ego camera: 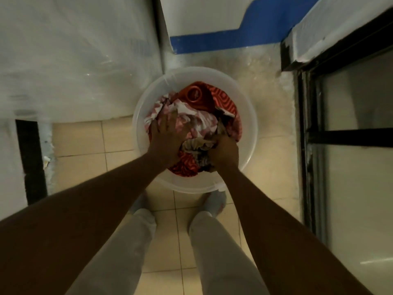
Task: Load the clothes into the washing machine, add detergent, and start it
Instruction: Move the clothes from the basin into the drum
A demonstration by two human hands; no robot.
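The person stands over a translucent white basin (140, 124) on the tiled floor, and everything else is best placed from it. Inside the basin lies the pile of clothes (200, 122), pink-and-white patterned cloth on top of red patterned pieces, with a red round item (196, 94) at the basin's far side; the frame is too blurred to say what that is. The left hand (164, 136) lies spread on the near-left of the pile, fingers pressed down into the cloth, not yet shut around it. The right hand (223, 153) at the near-right is closed on a bunch of pale fabric. The step appears to be the first one: gathering the load from the basin. Beyond the basin stands a white and blue appliance (212, 18), probably the washing machine. Next, both hands must close under the bundle, lift it clear of the rim and carry it there without trailing pieces.
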